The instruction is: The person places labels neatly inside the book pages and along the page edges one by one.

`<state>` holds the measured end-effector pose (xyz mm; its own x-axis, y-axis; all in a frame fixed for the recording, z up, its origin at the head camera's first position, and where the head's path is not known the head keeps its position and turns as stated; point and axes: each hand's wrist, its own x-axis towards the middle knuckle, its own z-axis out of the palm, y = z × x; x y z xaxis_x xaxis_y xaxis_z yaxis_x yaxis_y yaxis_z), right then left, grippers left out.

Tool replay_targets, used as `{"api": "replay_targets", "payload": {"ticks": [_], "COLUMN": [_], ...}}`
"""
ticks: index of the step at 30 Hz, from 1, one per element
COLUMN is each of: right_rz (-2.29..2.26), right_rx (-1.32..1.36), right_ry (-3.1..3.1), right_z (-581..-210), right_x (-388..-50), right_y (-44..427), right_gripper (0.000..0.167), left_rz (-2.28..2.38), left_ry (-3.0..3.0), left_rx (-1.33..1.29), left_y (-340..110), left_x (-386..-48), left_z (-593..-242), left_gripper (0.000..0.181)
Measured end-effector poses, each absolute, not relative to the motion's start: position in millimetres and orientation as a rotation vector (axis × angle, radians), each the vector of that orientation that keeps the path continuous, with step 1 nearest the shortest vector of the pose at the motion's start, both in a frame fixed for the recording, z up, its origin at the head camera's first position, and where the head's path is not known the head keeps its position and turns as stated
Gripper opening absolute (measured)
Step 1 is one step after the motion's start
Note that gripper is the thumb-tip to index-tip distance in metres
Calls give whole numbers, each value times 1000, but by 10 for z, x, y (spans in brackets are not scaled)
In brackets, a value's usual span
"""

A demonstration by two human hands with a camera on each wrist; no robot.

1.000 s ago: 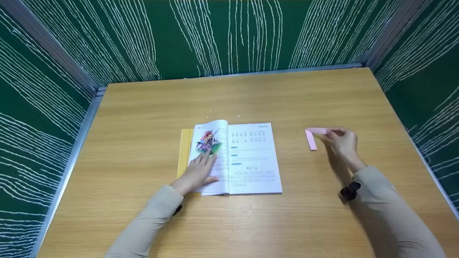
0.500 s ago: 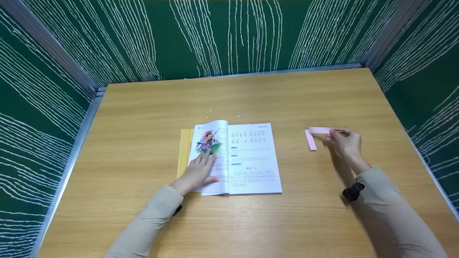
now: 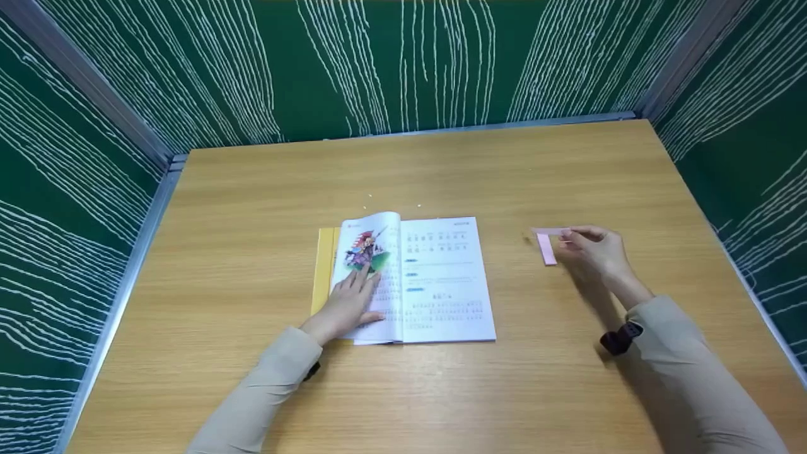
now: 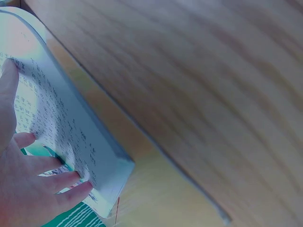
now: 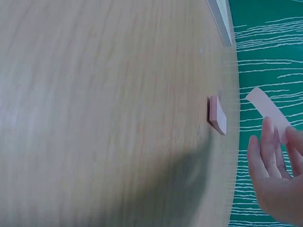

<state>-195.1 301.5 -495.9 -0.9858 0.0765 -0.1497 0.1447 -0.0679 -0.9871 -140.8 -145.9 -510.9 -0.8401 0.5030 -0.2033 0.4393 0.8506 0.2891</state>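
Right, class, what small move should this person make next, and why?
Probably carry the pink strip over to the open book: the right hand pinches it clear of the pink pad, and the left hand rests on the book's left page.

I can't make out the print on the open book (image 3: 447,277); it is too small, and the left hand (image 3: 345,304) covers some of the left page. The pages hide most of the yellow layer (image 3: 323,268) underneath. The pink strip (image 3: 546,232) is blurred, one end hidden by the fingers of the right hand (image 3: 599,255), and from here I can't fairly say whether it touches the pink pad (image 3: 547,250). The white specks (image 3: 419,205) are too tiny to identify. The left sleeve (image 3: 255,391) and right sleeve (image 3: 693,378) run off the head view's bottom edge.
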Motion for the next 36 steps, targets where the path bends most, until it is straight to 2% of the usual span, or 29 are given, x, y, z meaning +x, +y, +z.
{"api": "replay_targets", "payload": {"ticks": [3, 9, 12, 16, 20, 25, 32, 36], "right_rz": [-2206, -2204, -2185, -2082, -1930, -1804, -1828, -1857], "right_rx": [242, 247, 220, 123, 80, 138, 104, 107], "right_ry": [2154, 2207, 2190, 2242, 2367, 2424, 2409, 2403], "right_z": [-5161, -5545, -5456, -5087, -4821, -4789, -4844, -4836], "right_x": [-2049, -2246, -2210, -2041, -1927, -1922, -1945, -1968], "right_y": [3090, 3209, 3151, 2964, 2799, 2716, 2685, 2633], "right_gripper": [4, 22, 22, 17, 25, 40, 26, 27], "left_rz": [334, 404, 419, 389, 339, 320, 342, 345], "left_ry": [2759, 2773, 2770, 2765, 2771, 2780, 2780, 2779], "left_rx": [715, 757, 761, 734, 725, 736, 742, 737], "left_y": [-1460, -1470, -1470, -1465, -1456, -1454, -1456, -1456], "left_x": [-1406, -1387, -1374, -1380, -1389, -1384, -1375, -1378], "left_z": [-5108, -5082, -5067, -5078, -5088, -5092, -5077, -5074], "left_gripper": [84, 84, 85, 84, 81, 81, 80, 81]}}
